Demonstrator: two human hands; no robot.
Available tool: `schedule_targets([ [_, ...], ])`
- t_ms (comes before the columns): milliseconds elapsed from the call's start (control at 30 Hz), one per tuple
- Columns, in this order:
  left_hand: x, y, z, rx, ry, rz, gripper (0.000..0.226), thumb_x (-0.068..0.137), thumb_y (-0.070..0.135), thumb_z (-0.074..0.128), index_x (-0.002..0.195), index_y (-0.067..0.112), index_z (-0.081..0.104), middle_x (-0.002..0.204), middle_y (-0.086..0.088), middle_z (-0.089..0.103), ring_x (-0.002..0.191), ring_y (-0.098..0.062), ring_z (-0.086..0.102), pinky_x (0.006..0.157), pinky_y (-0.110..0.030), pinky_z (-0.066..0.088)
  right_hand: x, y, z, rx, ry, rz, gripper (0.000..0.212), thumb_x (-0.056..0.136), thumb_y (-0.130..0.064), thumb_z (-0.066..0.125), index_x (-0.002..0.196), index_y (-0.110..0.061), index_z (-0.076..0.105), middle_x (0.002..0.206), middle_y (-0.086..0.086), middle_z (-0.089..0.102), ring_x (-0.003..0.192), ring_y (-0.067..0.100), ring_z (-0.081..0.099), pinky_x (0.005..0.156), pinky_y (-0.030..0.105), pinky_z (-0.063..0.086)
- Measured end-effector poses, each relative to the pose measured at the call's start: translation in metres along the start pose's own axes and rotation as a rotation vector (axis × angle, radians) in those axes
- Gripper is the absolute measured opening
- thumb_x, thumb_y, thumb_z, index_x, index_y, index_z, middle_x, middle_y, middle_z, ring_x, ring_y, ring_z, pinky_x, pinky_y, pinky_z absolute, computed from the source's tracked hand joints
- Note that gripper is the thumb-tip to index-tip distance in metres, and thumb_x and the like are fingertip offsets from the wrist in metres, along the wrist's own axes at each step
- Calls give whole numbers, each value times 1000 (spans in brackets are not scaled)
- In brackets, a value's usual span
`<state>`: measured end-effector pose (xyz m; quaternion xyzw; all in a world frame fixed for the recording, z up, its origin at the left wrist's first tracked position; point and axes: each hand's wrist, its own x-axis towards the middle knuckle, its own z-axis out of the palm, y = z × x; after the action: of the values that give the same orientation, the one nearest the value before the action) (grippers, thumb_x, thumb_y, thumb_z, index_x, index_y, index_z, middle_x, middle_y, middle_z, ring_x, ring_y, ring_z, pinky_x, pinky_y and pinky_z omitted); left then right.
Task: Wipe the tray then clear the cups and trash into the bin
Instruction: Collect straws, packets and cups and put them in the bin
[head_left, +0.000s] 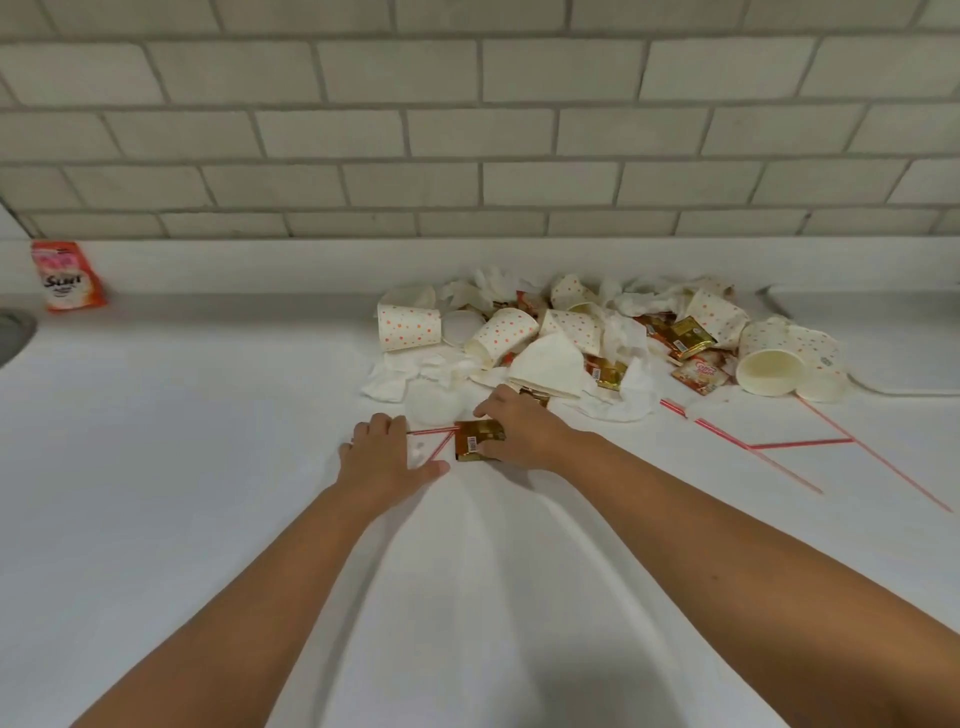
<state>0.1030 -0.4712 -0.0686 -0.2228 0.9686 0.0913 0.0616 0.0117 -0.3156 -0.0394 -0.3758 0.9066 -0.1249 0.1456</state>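
Gripping gold barcoded wrapper (475, 442), right hand (522, 434), bent red-striped straw (434, 429) in left hand (379, 457)

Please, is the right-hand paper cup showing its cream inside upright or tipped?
Tipped: the pale paper cup lies sideways, mouth towards the camera.

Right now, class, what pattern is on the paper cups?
Orange polka dots on cream paper cups, clearest in the head view.

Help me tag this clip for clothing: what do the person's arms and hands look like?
The left forearm and right forearm are bare to the frame's lower edge, no sleeves showing. The left hand and right hand wear no gloves; no watch, ring or band shows on the wrists or visible fingers.
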Motion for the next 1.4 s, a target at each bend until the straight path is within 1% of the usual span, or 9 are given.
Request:
schedule_targets([
  [200,6,-1,10,-75,100,126,24,98,13,40,118,3,49,122,-13,47,112,-26,46,88,-28,38,11,-3,4,-63,-134,25,48,88,-32,60,127,-6,47,120,9,37,105,24,48,87,32,41],
  [400,15,7,6,-49,-24,93,12,95,14,42,84,11,45,78,-1,39,85,-18,46,70,-23,35,16,-4,-3,-101,-240,105,57,76,-42,74,115,-7,52,107,5,50,91,18,48,71,25,39],
  [567,20,18,4,60,-90,61,23,94,7,39,112,3,52,117,-11,53,101,-21,54,83,-25,44,21,1,-4,-12,-250,64,28,83,-37,68,89,-13,55,83,0,55,82,17,50,55,20,32],
  [733,23,22,3,81,-125,58,27,95,7,39,119,2,49,125,-14,47,111,-23,53,87,-26,44,25,15,-29,-40,-148,106,29,90,-37,59,75,-17,45,76,-3,44,82,18,46,56,22,31],
  [833,18,27,5,69,-64,73,27,97,7,36,122,2,44,127,-13,45,91,-16,51,75,-19,41,26,30,-31,-187,-153,133,27,87,-34,62,98,-10,54,111,8,46,97,22,45,77,30,41],
  [933,19,31,11,121,-2,80,27,98,5,34,123,2,42,127,-12,45,106,-18,50,85,-23,41,23,40,-23,-231,-156,136,54,86,-34,64,128,-8,44,131,11,37,116,27,40,94,35,39],
  [1167,17,37,9,115,-16,161,41,93,-10,31,131,3,39,128,-13,43,117,-24,46,93,-28,40,20,40,-18,-157,-162,138,57,84,-23,65,135,-16,39,130,11,35,117,29,42,96,40,41],
  [1300,22,37,4,-57,-25,80,28,97,4,34,121,-3,47,77,1,41,67,-7,41,59,-16,35,12,42,-24,-98,-229,131,69,82,-25,69,142,-21,35,130,9,34,119,28,46,91,34,43],
  [1400,18,42,-2,-91,-66,24,27,97,4,34,122,-1,45,115,-12,54,105,-22,56,83,-26,45,8,42,-22,-76,-229,145,66,79,-24,73,135,-14,39,130,10,39,113,27,52,77,29,46],
])
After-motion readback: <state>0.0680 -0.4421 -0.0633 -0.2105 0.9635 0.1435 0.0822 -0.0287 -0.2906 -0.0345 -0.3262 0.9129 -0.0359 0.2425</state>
